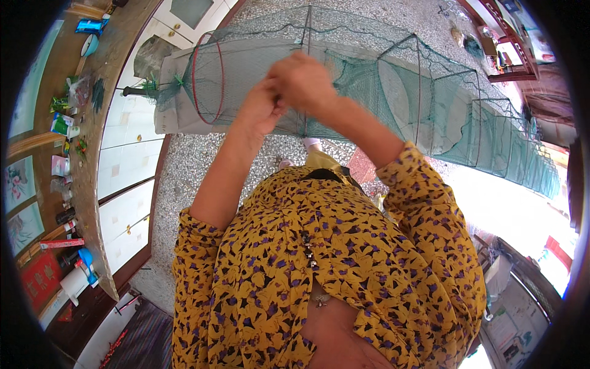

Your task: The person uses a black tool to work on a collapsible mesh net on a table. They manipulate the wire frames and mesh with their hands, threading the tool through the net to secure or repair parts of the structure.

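Note:
A long green mesh fish trap (pixel 362 86) with dark wire frames stretches from the left across to the far right. A red ring (pixel 222 80) shows inside its left end, and that end narrows to a gathered tip near the cabinets. In front of the trap's near panels my two hands meet. My left hand (pixel 263 109) is closed, its fingers bent up against the other hand. My right hand (pixel 302 81), slightly blurred, curls over the left fingertips. Anything pinched between them is hidden or too small to make out.
To the left runs a wooden counter (pixel 114 80) with packets, bottles and a blue dipper (pixel 87 263) above white cabinets (pixel 126 166). A pale sheet (pixel 169 111) lies under the trap on the speckled floor (pixel 190 166). Wooden furniture (pixel 515 75) stands at the far right.

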`<action>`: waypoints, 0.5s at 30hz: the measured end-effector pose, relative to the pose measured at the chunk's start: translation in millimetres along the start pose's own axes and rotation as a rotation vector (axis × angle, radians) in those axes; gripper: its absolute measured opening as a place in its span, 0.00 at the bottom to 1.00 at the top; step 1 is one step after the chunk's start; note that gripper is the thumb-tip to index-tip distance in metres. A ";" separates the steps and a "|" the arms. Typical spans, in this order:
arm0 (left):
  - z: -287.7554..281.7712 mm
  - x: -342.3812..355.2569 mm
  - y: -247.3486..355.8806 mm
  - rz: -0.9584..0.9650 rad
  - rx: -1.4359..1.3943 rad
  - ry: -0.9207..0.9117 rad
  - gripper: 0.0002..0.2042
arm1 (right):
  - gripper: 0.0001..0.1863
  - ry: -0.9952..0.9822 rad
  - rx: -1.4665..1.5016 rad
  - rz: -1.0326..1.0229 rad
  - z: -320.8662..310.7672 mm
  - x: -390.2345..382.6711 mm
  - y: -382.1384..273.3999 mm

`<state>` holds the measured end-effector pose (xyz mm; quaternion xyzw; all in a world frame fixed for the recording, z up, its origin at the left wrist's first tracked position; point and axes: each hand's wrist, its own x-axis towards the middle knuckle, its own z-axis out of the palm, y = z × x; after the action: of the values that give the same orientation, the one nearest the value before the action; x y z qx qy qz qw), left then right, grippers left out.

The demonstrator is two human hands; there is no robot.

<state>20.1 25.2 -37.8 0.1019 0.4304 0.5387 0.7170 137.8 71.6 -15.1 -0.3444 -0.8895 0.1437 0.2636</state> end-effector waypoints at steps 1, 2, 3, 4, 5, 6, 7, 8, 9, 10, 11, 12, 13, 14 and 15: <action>4.5 -2.9 -2.1 0.057 -0.056 0.052 0.02 | 0.07 0.031 0.070 -0.066 8.7 9.9 -13.5; -1.3 -0.8 -4.7 0.117 -0.080 -0.115 0.02 | 0.07 0.062 0.138 -0.132 15.3 20.7 -29.9; -12.4 5.2 -11.1 0.168 -0.099 -0.285 0.04 | 0.07 0.110 0.198 -0.104 16.6 29.4 -44.3; -18.7 7.5 -13.2 0.210 0.000 -0.274 0.05 | 0.07 0.147 0.264 -0.096 15.7 39.7 -61.6; -25.8 9.1 -14.6 0.249 0.107 -0.258 0.08 | 0.07 0.185 0.331 -0.086 10.0 48.0 -72.4; -33.3 11.6 -16.5 0.286 0.209 -0.241 0.10 | 0.08 0.112 0.462 0.017 -1.2 53.5 -75.5; -17.5 7.8 -18.2 0.331 0.308 -0.179 0.10 | 0.08 0.047 0.572 0.131 -22.6 56.4 -71.3; -5.0 2.9 -19.2 0.381 0.402 -0.109 0.11 | 0.09 -0.024 0.685 0.241 -42.8 58.3 -67.2; 4.1 -2.0 -18.9 0.357 0.485 -0.104 0.12 | 0.10 0.019 0.828 0.259 -61.6 57.8 -60.2; 13.2 -6.6 -17.2 0.333 0.570 -0.101 0.13 | 0.11 0.066 0.972 0.277 -82.6 58.8 -53.8; 18.1 -9.6 -16.2 0.311 0.658 -0.092 0.14 | 0.09 0.213 0.907 0.369 -113.7 60.2 -67.5; 16.6 -12.9 -17.4 0.428 0.766 -0.107 0.15 | 0.10 0.251 1.034 0.279 -135.2 58.1 -59.2; 14.9 -15.3 -19.0 0.541 0.874 -0.127 0.16 | 0.11 0.280 1.157 0.187 -156.9 56.9 -51.3; 13.2 -15.3 -20.0 0.653 0.984 -0.153 0.18 | 0.13 0.300 1.278 0.049 -165.9 53.7 -42.6; 14.1 -14.3 -17.0 0.642 0.970 -0.171 0.21 | 0.15 0.303 1.404 -0.095 -176.7 50.6 -32.9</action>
<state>41.4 10.5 -32.3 0.5865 0.5162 0.4601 0.4217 188.9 95.7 162.9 -0.0711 -0.5551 0.6207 0.5491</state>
